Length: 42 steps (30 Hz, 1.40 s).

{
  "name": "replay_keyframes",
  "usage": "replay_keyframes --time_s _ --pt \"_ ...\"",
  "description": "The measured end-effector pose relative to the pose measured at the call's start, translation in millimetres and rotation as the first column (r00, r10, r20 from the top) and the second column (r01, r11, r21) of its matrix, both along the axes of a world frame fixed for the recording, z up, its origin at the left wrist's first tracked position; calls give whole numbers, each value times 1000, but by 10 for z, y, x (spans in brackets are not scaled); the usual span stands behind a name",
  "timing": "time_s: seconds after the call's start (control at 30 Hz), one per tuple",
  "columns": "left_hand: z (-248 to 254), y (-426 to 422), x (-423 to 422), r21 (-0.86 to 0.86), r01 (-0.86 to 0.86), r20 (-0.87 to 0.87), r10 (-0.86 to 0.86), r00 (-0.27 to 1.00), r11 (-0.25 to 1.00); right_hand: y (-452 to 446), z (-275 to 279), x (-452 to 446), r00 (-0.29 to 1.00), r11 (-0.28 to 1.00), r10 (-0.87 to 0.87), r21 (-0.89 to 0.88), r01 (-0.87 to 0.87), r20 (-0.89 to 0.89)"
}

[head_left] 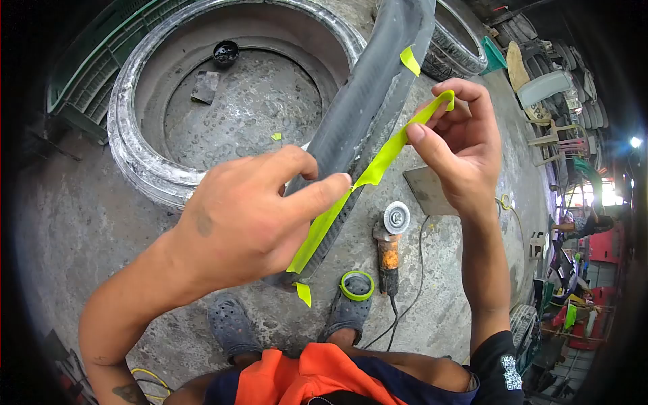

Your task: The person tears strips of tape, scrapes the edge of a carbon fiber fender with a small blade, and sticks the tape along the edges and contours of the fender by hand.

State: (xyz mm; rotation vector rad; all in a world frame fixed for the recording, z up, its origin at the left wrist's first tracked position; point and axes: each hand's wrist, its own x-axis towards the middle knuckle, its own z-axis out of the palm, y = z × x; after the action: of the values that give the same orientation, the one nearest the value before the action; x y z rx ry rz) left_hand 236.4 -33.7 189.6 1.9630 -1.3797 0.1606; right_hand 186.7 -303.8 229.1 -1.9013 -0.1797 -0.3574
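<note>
A long dark grey moulded piece (358,111), its exact kind unclear, slants across the middle with its upper part over a tyre. A strip of yellow-green masking tape (385,156) runs along its near edge, narrowing sharply by my left thumb. My left hand (246,212) is bent over the piece, thumb tip against the tape; its lower fingers are hidden. Between thumb and fingers, my right hand (459,138) pinches the tape's upper end, lifted off the piece. Smaller tape bits stick to the piece near its top (409,61) and bottom (304,294).
A large whitened tyre (125,128) lies on the concrete floor, with a black round object (225,53) inside. An orange angle grinder (389,253) with a cord lies near my feet. A tape roll (357,285) rests at one clog (347,314). Stacked parts (563,88) stand at right.
</note>
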Motion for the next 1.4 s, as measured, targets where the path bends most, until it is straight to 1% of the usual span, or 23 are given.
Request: replay_keyframes --time_s 0.13,0.2,0.3,0.43,0.63,0.73,0.8,0.97,1.03,1.13,1.2,1.27,1.33,1.4 --pt "2 -51 7 22 23 47 -24 999 999 27 2 35 1000 1000 12 -8 -12 28" --pt "6 -69 9 67 29 98 -35 995 997 23 -5 46 999 1000 21 -12 -20 28" --pt "-58 -101 13 55 24 132 -31 991 998 25 -11 62 999 999 40 -20 -39 28" --pt "-48 -116 8 69 3 132 -12 991 998 20 -15 73 999 998 45 -47 -43 27" --pt "-62 -133 8 75 5 110 -13 994 997 22 -19 71 999 998 35 -44 -35 11" --pt "-70 -141 7 88 2 117 -12 993 996 41 -33 73 999 999 28 -34 -27 19" --pt "-76 -147 8 77 -3 159 -9 987 997 39 -37 72 1000 999 15 -41 -15 13" --pt "-48 -167 0 67 4 132 -13 991 998 57 -51 81 1000 999 -12 -38 13 22" --pt "-50 -169 5 55 10 120 -17 993 998 53 -60 85 998 997 -52 -56 54 33" --pt "-61 -168 13 37 26 65 -28 998 999 100 -38 93 996 995 -77 -63 81 54" --pt "-62 -167 12 24 33 -6 -33 999 999 108 -44 97 994 992 -91 -78 96 61" --pt "-72 -169 16 14 34 -15 -34 999 999 133 -47 98 992 989 -105 -93 111 68" --pt "-82 -171 17 4 36 -24 -35 999 999 180 -46 100 985 987 -155 -32 158 72" --pt "-91 -169 19 -2 34 -20 -34 999 999 222 -27 101 982 984 -172 -25 174 72"
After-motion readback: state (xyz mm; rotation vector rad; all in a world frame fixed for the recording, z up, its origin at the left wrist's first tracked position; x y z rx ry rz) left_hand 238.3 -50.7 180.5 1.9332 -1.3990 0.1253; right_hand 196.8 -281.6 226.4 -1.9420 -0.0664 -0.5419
